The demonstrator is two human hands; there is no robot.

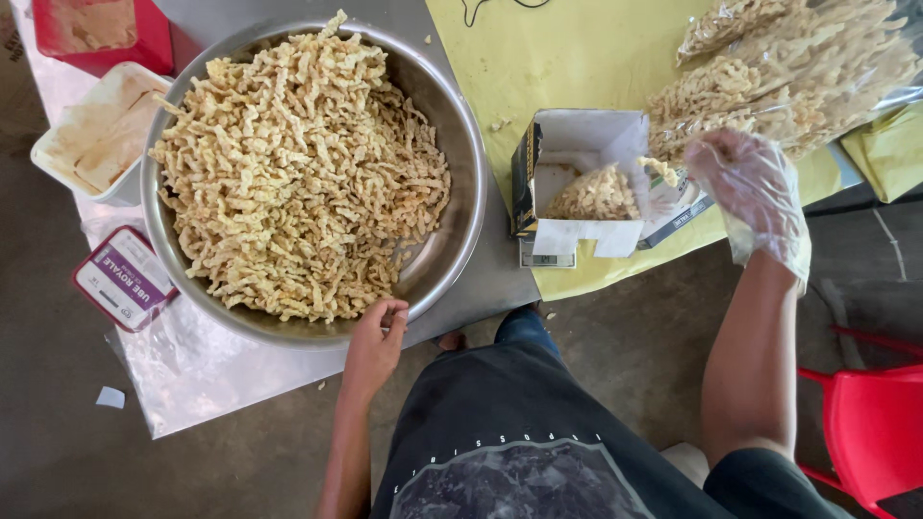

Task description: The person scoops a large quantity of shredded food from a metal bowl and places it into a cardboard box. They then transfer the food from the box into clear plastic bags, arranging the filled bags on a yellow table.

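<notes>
- The person's left hand (pixel 375 338) rests on the near rim of a large steel bowl (pixel 452 115), fingers curled over the edge in a light, bare-handed grip on the rim.
- The bowl sits on the counter (pixel 486 288) and is heaped with pale, twisted fried snack strips (pixel 298 173).
- The right hand (pixel 752 192) wears a thin clear plastic glove and hovers just to the right of a small open cardboard box (pixel 577 135); its fingers are loosely spread, and a few strips (pixel 659 171) hang at the fingertips over the box's edge, so the grip looks slack rather than closed.
- The box stands on a small scale (pixel 546 258), on a yellow sheet (pixel 538 58), and a mound of the same strips (pixel 596 195) lies inside it.
- Clear bags filled with strips (pixel 798 67) lie at the far right, near the gloved hand.
- To the left of the bowl are a white tub (pixel 96 135), a red tub (pixel 101 34) and a purple-and-white lid (pixel 125 279) on clear plastic sheeting (pixel 202 375).
- A red plastic chair (pixel 870 423) stands on the floor at the lower right.
</notes>
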